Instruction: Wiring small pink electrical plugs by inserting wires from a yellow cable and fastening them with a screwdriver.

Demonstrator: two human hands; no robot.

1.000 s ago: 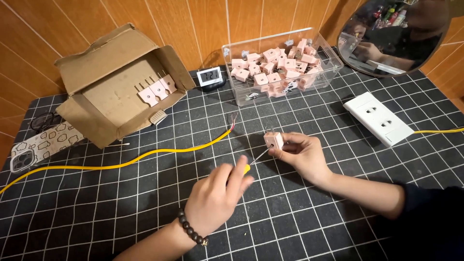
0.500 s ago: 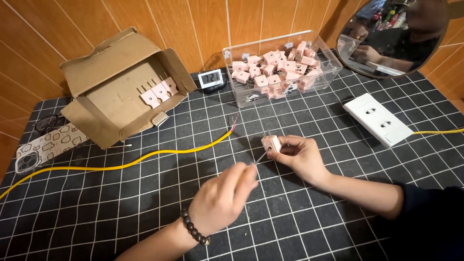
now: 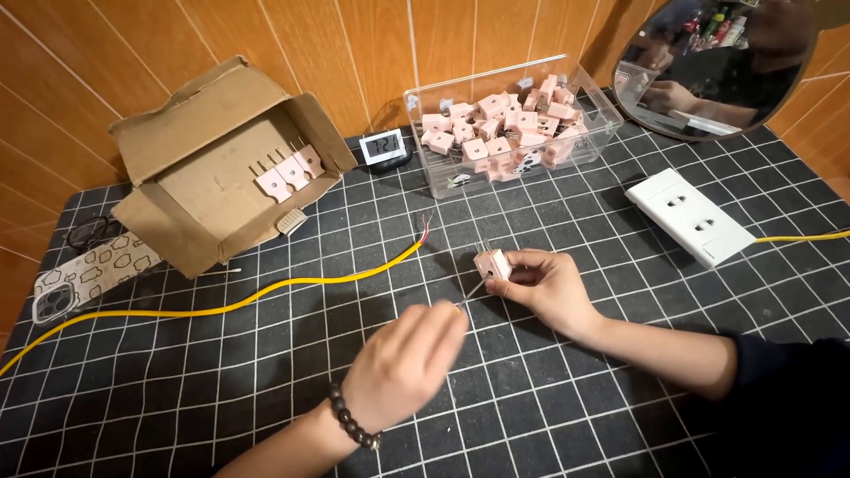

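My right hand (image 3: 551,289) pinches a small pink plug (image 3: 491,263) just above the black grid mat, metal prongs pointing up. My left hand (image 3: 409,361), with a dark bead bracelet at the wrist, is closed around a small screwdriver. Only its thin metal shaft (image 3: 475,290) shows, and the tip touches the plug's underside. The handle is hidden inside my fingers. The bare end of a yellow cable (image 3: 310,283) lies on the mat just left of the plug.
An open cardboard box (image 3: 212,115) with a few pink plugs stands at back left. A clear bin (image 3: 602,119) holds several more. Also here: a small digital clock (image 3: 384,146), a white socket strip (image 3: 695,217), a patterned phone (image 3: 84,274), a mirror (image 3: 717,62).
My left hand has turned and closed over the screwdriver's yellow handle, which showed a second ago. My right hand still holds the plug in about the same spot.
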